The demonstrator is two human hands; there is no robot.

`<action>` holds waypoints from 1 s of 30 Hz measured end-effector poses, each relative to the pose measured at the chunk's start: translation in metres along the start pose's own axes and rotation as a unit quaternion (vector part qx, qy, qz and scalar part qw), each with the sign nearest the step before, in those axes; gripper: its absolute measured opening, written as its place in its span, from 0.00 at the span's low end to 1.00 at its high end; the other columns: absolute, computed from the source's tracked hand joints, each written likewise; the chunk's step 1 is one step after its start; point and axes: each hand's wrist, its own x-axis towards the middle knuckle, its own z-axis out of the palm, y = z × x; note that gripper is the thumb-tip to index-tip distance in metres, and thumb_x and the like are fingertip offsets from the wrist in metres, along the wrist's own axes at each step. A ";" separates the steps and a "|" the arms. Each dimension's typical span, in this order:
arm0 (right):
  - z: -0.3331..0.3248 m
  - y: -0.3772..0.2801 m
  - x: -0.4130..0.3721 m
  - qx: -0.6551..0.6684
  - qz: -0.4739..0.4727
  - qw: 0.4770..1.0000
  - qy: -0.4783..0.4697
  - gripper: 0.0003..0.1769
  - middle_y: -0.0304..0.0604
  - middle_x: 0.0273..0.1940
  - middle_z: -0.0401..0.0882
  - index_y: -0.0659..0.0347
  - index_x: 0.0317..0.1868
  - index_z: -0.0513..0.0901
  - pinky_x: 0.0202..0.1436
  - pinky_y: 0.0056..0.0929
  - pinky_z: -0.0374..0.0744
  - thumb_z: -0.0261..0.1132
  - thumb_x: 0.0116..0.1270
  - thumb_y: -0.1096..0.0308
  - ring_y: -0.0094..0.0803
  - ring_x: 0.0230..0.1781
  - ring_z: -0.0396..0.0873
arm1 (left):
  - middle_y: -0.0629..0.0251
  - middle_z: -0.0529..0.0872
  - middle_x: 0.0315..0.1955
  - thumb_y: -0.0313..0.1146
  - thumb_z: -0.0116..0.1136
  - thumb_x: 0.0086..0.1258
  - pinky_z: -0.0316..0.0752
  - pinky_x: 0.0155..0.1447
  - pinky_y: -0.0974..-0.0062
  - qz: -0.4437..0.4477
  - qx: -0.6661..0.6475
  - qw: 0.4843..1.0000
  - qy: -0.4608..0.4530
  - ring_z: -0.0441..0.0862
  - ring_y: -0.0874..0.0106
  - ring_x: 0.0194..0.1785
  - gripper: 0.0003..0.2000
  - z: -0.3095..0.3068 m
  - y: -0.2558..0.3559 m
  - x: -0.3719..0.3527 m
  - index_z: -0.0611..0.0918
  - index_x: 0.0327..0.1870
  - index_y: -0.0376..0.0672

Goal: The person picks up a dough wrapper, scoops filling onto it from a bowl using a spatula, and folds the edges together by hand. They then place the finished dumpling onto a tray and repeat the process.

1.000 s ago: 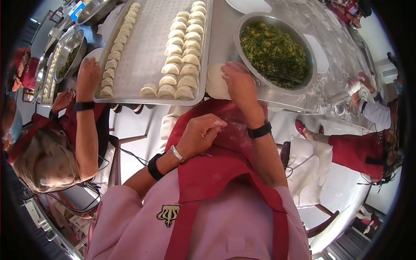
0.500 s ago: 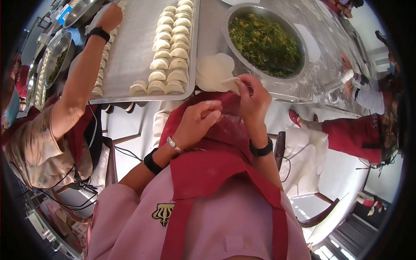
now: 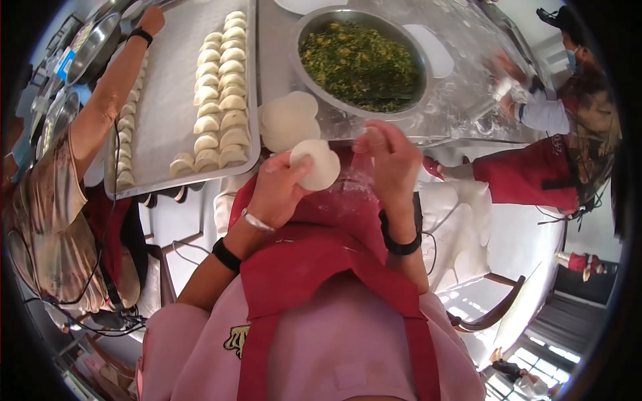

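Observation:
My left hand (image 3: pixel 277 190) grips a round white dumpling wrapper (image 3: pixel 315 165) by its edge, thumb on top, above the red apron. To its right, my right hand (image 3: pixel 391 157) is raised just below the metal bowl (image 3: pixel 296 60), its fingers curled and pressed together; whether anything is between them I cannot make out. Chopped green and yellow filling (image 3: pixel 364 67) lies in the bowl. A stack of wrappers (image 3: pixel 287 120) rests on the table between the bowl and the tray (image 3: pixel 154 177), beyond my left hand. Rows of folded dumplings (image 3: pixel 219 100) sit on the tray.
At the left, a co-worker's arm (image 3: pixel 100 120) reaches along the tray's left side, past another row of dumplings (image 3: pixel 125 154). More metal bowls (image 3: pixel 97 50) stand beyond. A white plate (image 3: pixel 431 50) lies beside the filling bowl. At the right, another person (image 3: pixel 535 134) works at the floury table.
The wrapper that my right hand lifted from the stack is now in my left hand. My right hand has let it go and stays raised. The view has shifted right.

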 end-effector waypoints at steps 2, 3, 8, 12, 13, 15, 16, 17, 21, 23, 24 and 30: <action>-0.019 0.014 0.015 -0.022 -0.021 0.993 0.114 0.09 0.45 0.36 0.87 0.67 0.47 0.84 0.36 0.25 0.81 0.66 0.71 0.70 0.27 0.31 0.85 | 0.56 0.82 0.58 0.30 0.53 0.78 0.82 0.61 0.59 -0.003 0.005 1.000 0.003 0.82 0.62 0.59 0.18 0.001 0.003 -0.005 0.74 0.65 0.33; -0.028 0.018 0.022 -0.058 -0.038 0.985 0.161 0.09 0.45 0.36 0.87 0.66 0.47 0.85 0.37 0.25 0.81 0.66 0.71 0.70 0.28 0.31 0.85 | 0.55 0.82 0.58 0.30 0.54 0.78 0.83 0.59 0.59 -0.008 0.003 1.000 -0.001 0.83 0.62 0.59 0.18 0.003 0.005 -0.006 0.75 0.64 0.33; -0.066 0.026 0.069 -0.332 -0.215 0.902 0.173 0.08 0.44 0.37 0.84 0.58 0.43 0.87 0.42 0.35 0.80 0.69 0.63 0.70 0.39 0.38 0.82 | 0.55 0.84 0.55 0.28 0.57 0.76 0.83 0.60 0.60 -0.034 0.022 0.998 -0.052 0.84 0.62 0.57 0.17 -0.001 0.002 -0.007 0.76 0.62 0.32; -0.070 0.027 0.112 -0.427 -0.271 0.862 0.020 0.07 0.44 0.38 0.83 0.54 0.36 0.88 0.45 0.43 0.79 0.70 0.56 0.71 0.43 0.43 0.80 | 0.55 0.85 0.53 0.28 0.59 0.74 0.82 0.60 0.62 -0.043 0.028 0.998 -0.044 0.85 0.63 0.55 0.18 0.000 -0.004 -0.009 0.76 0.62 0.30; -0.069 0.029 0.122 -0.456 -0.269 0.848 -0.024 0.06 0.44 0.37 0.84 0.54 0.35 0.88 0.45 0.44 0.79 0.70 0.55 0.71 0.44 0.43 0.80 | 0.55 0.85 0.53 0.27 0.59 0.74 0.82 0.60 0.62 -0.042 0.026 0.998 -0.044 0.85 0.63 0.55 0.18 0.000 -0.005 -0.009 0.76 0.62 0.30; -0.063 0.029 0.138 -0.488 -0.264 0.829 -0.075 0.04 0.43 0.36 0.83 0.53 0.32 0.88 0.46 0.43 0.79 0.70 0.55 0.70 0.44 0.44 0.80 | 0.56 0.85 0.53 0.27 0.59 0.74 0.82 0.60 0.63 -0.037 0.024 0.998 -0.043 0.85 0.64 0.55 0.17 0.000 -0.005 -0.010 0.77 0.61 0.30; -0.060 0.028 0.142 -0.503 -0.260 0.818 -0.102 0.03 0.43 0.35 0.83 0.53 0.31 0.88 0.46 0.43 0.80 0.70 0.55 0.70 0.44 0.44 0.80 | 0.56 0.85 0.52 0.27 0.59 0.74 0.82 0.60 0.63 -0.037 0.019 0.998 -0.045 0.85 0.64 0.55 0.17 0.000 -0.005 -0.011 0.77 0.61 0.31; -0.058 0.027 0.143 -0.516 -0.264 0.807 -0.114 0.02 0.43 0.34 0.84 0.53 0.30 0.88 0.46 0.43 0.80 0.69 0.55 0.69 0.45 0.44 0.81 | 0.56 0.85 0.52 0.27 0.59 0.74 0.82 0.60 0.64 -0.036 0.015 0.998 -0.046 0.85 0.65 0.55 0.17 0.000 -0.004 -0.011 0.77 0.61 0.31; -0.046 0.030 0.152 -0.565 -0.273 0.765 -0.143 0.03 0.46 0.33 0.84 0.56 0.27 0.88 0.46 0.43 0.81 0.67 0.54 0.70 0.46 0.43 0.82 | 0.58 0.86 0.50 0.26 0.57 0.76 0.83 0.59 0.67 -0.042 -0.002 0.998 -0.040 0.86 0.68 0.53 0.15 0.002 0.002 -0.016 0.78 0.59 0.30; -0.044 0.034 0.154 -0.577 -0.279 0.755 -0.138 0.04 0.47 0.32 0.85 0.57 0.27 0.87 0.45 0.44 0.81 0.66 0.54 0.71 0.46 0.42 0.82 | 0.58 0.86 0.51 0.26 0.56 0.76 0.83 0.59 0.67 -0.051 -0.003 0.998 -0.032 0.86 0.68 0.53 0.15 0.001 0.002 -0.016 0.78 0.59 0.31; -0.043 0.034 0.152 -0.576 -0.286 0.754 -0.132 0.04 0.47 0.32 0.85 0.57 0.27 0.87 0.45 0.44 0.81 0.65 0.54 0.71 0.47 0.42 0.82 | 0.58 0.86 0.51 0.26 0.56 0.76 0.83 0.59 0.67 -0.056 -0.004 0.998 -0.029 0.86 0.68 0.53 0.15 0.000 0.001 -0.016 0.78 0.60 0.31; -0.039 0.036 0.157 -0.597 -0.310 0.731 -0.114 0.05 0.47 0.32 0.85 0.57 0.28 0.87 0.44 0.44 0.81 0.64 0.56 0.72 0.47 0.42 0.83 | 0.58 0.86 0.51 0.26 0.56 0.76 0.84 0.58 0.67 -0.059 -0.010 0.998 -0.027 0.86 0.68 0.52 0.14 -0.006 -0.002 -0.015 0.78 0.59 0.31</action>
